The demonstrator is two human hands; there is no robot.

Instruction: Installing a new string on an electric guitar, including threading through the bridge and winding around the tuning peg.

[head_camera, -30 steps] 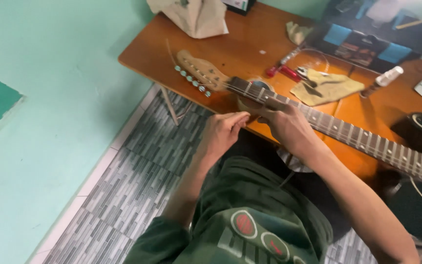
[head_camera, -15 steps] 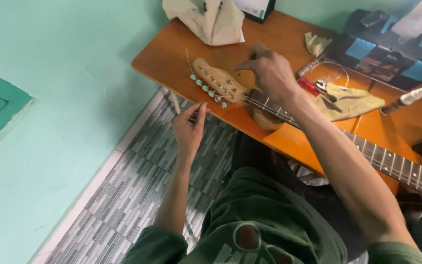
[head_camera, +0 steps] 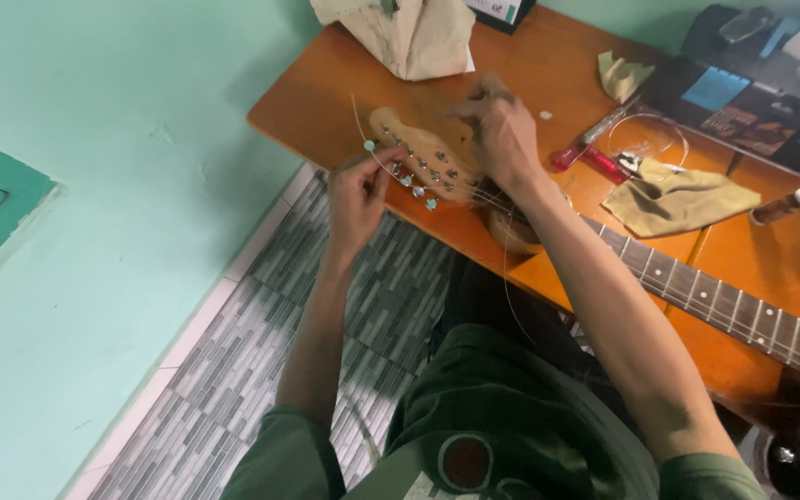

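Sitting at an orange wooden surface (head_camera: 548, 93) by a mint-green wall (head_camera: 122, 111), grey patterned floor tile (head_camera: 233, 370) below; left hand (head_camera: 358, 194) fingers pinch a tuning peg (head_camera: 369, 146) on the guitar headstock (head_camera: 423, 162) at the surface edge, right hand (head_camera: 502, 134) fingers curled on the headstock top; yellow cloth (head_camera: 678, 199) nearby.

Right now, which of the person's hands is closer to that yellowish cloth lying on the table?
The right hand. It rests on the guitar headstock, with the yellowish cloth a short way off beyond the red-handled tool. The left hand is at the headstock's far edge, by the tuning pegs, farther away.
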